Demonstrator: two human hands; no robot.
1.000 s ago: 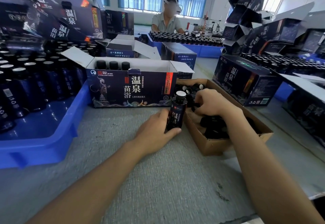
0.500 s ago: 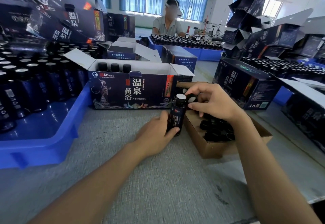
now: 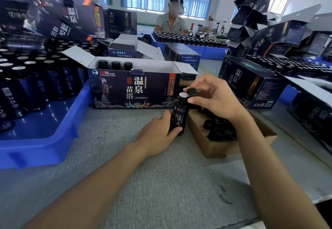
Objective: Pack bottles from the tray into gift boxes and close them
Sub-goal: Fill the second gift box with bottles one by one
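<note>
Left hand (image 3: 156, 137) fingers wrap the upright bottle (image 3: 179, 117); right hand (image 3: 215, 99) pinches cap (image 3: 191, 92), just above-right of bottle mouth.

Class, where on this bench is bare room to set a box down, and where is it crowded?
Bare: the grey mat between the blue tray and the cardboard box of caps, crossed by forearms; also the tray's near floor. Crowded: behind the open gift box.

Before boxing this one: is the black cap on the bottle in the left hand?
No: the bottle shows a bare silver top, and the right hand pinches the black cap beside it.
</note>
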